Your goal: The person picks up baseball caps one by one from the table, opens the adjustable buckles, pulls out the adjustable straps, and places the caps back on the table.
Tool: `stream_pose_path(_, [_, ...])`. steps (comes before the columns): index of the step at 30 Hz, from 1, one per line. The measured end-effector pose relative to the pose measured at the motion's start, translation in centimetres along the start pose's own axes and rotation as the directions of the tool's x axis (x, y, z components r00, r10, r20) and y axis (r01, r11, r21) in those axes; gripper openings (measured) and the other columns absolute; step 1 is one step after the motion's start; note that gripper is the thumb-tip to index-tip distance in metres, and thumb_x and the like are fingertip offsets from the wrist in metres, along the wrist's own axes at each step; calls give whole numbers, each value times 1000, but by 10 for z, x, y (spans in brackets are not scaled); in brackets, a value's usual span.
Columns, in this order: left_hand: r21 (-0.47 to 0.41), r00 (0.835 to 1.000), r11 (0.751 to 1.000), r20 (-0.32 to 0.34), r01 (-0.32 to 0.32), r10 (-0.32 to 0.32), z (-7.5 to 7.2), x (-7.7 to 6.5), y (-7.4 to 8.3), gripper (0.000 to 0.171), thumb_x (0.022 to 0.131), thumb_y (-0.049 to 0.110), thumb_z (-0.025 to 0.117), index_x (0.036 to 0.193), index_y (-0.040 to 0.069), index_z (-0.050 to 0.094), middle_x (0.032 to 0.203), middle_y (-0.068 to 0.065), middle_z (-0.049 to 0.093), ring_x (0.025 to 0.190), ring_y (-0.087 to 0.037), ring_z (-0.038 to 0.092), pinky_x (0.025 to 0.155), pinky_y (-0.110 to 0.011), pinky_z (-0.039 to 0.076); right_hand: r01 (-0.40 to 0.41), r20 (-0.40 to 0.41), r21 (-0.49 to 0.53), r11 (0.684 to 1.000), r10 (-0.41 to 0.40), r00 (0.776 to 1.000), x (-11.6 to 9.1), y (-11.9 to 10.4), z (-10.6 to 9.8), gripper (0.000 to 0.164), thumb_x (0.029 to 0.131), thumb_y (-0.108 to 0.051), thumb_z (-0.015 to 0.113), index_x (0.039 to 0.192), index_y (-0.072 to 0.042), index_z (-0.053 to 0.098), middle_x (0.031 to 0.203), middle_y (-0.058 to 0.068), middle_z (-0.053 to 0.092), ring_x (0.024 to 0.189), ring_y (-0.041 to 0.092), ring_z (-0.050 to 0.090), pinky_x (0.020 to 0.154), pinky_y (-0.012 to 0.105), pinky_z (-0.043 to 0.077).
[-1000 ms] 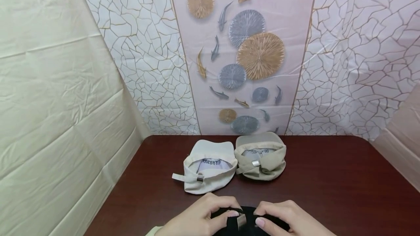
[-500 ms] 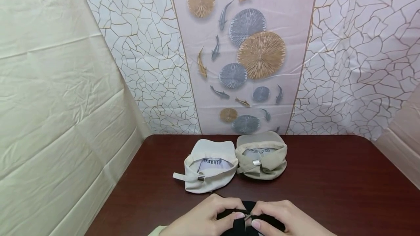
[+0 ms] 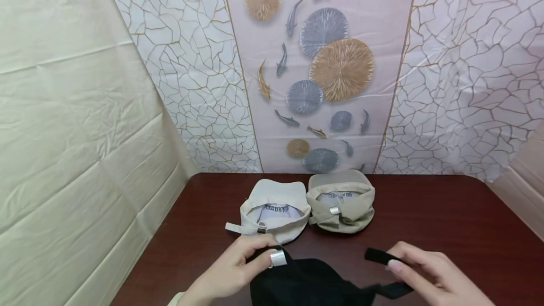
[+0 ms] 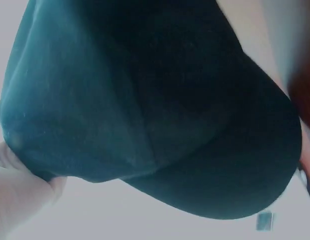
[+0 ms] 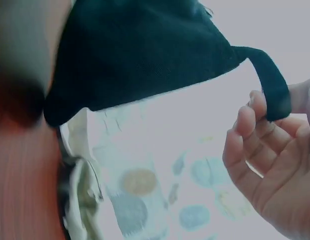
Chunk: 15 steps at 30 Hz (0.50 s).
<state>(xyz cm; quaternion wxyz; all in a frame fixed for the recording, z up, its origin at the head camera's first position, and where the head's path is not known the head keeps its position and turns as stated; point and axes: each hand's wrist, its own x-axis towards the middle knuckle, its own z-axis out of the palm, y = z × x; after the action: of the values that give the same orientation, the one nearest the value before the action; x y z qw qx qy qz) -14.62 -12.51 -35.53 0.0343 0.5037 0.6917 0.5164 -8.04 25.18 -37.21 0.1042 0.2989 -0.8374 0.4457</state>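
Note:
A black cap point(image 3: 316, 280) is held up between both hands near the front of the table. My left hand point(image 3: 231, 266) pinches its back edge beside a silver metal buckle point(image 3: 278, 258). Off to the right, my right hand point(image 3: 433, 273) pinches the loose end of the cap's black strap point(image 3: 378, 256) between thumb and index finger. The strap's end is free of the buckle. In the right wrist view the strap bends down from the cap's corner into the fingers. The left wrist view shows the black crown point(image 4: 94, 100) and rounded brim point(image 4: 235, 185), with the left hand at the edge.
A white cap point(image 3: 272, 197) and a beige cap point(image 3: 344, 204) lie side by side at the back of the dark red table point(image 3: 446, 221), openings facing me. A patterned cloth point(image 3: 340, 70) hangs behind it, and a cream cloth point(image 3: 85, 155) hangs on the left.
The hands were close together at the buckle. They have moved apart, left hand with the buckle to the left, right hand with the strap end to the right. The strap has come out of the buckle.

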Motion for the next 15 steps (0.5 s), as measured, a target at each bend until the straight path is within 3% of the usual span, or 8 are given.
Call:
stream_pose_path(2, [-7,1000,1000,-28,9,-9,-4,-3,0,16,103,-2,51,101,9,62,82,-5,52,79,-5,49,68,-23,46,-59,-29,-14,998,58,998,-9,3,-8,32,100,8,50,101,-22,62,78,-9,54,68,11,53,51,28,37])
stream_pose_path(5, [-2,999,1000,-41,7,-7,-6,-4,0,17,102,-3,51,100,10,61,80,-5,50,77,-6,48,67,-22,44,-85,-68,-34,996,82,994,-17,7,-15,32,100,9,50,101,-20,63,83,-7,59,67,12,53,51,28,39])
stream_pose_path(9, [-13,999,1000,-45,-21,20,-4,-3,-1,19,101,-5,50,100,10,61,81,-5,51,78,-8,49,68,-21,45,-23,-75,-27,999,21,997,-20,13,-15,37,96,16,51,108,-16,65,93,-5,65,78,12,60,58,27,47])
stream_pose_path(12, [-28,998,999,-57,-32,30,-1,-2,-1,19,102,-6,49,100,9,61,82,-5,52,78,-10,51,69,-21,45,27,9,32,999,-28,1000,-21,21,-12,46,94,18,51,130,-9,60,107,-2,69,95,11,65,69,26,52])
stream_pose_path(15, [-49,997,998,-77,-30,27,2,-2,1,21,102,-7,46,104,8,60,85,-7,54,81,-13,52,71,-23,47,80,132,114,990,-95,987,-19,29,-5,63,92,15,54,150,-4,41,127,0,66,114,10,62,78,27,53])
